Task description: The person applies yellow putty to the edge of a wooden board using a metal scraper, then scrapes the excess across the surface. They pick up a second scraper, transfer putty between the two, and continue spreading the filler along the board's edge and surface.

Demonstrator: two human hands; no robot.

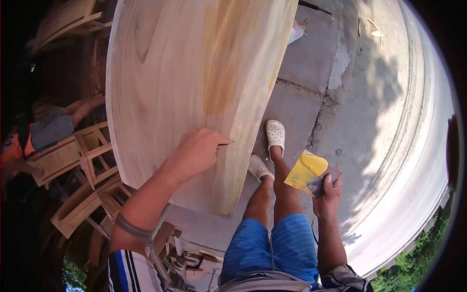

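Carefully: your left hand (pixel 197 151) presses, fingers together, on the rim of the broad round wooden slab (pixel 194 73) just in front of your legs. What props it is hidden, so if that hand slackens, the smooth, pale, wide-grained board may slide toward your white clogs (pixel 275 134) on the cracked concrete (pixel 311 63). Your right hand (pixel 327 194) pinches a thin yellow scraper (pixel 307 173), its edge smeared grey; it could slip loose.

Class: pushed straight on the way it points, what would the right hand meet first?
Holding a flat yellow scraper, the right hand likely meets the person's bare lower leg; depth unclear.
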